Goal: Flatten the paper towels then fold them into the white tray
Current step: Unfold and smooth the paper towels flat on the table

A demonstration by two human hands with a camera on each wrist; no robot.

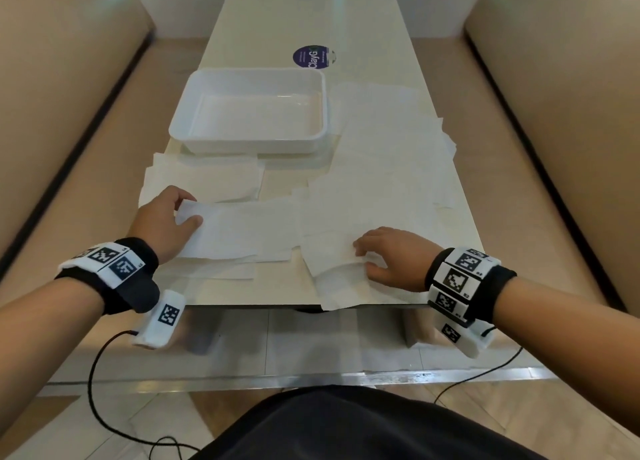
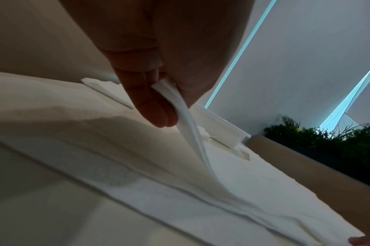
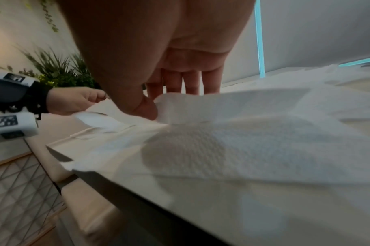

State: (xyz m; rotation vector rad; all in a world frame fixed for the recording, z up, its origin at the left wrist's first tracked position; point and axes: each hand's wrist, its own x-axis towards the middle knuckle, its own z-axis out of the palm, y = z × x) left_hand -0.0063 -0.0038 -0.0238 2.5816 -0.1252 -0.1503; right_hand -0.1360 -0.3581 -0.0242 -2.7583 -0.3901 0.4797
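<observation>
A white tray (image 1: 194, 127) stands empty at the middle of the table, and several white paper towels lie spread in front of it and to its right. My left hand (image 1: 188, 213) pinches the left end of a long towel (image 1: 242, 227); in the left wrist view that end (image 2: 180, 108) is lifted off the table between thumb and fingers (image 2: 156, 114). My right hand (image 1: 363, 258) holds the raised fold of another paper towel (image 1: 329, 255) near the table's front edge, thumb (image 3: 146, 108) in front of the fold (image 3: 201, 104) and fingers behind it.
More towels (image 1: 381, 130) overlap along the table's right side, one hanging over the front edge (image 1: 339, 300). A round blue sticker (image 1: 313, 57) sits behind the tray. Beige benches (image 1: 69, 78) flank the narrow table. Wrist cables hang below the front edge.
</observation>
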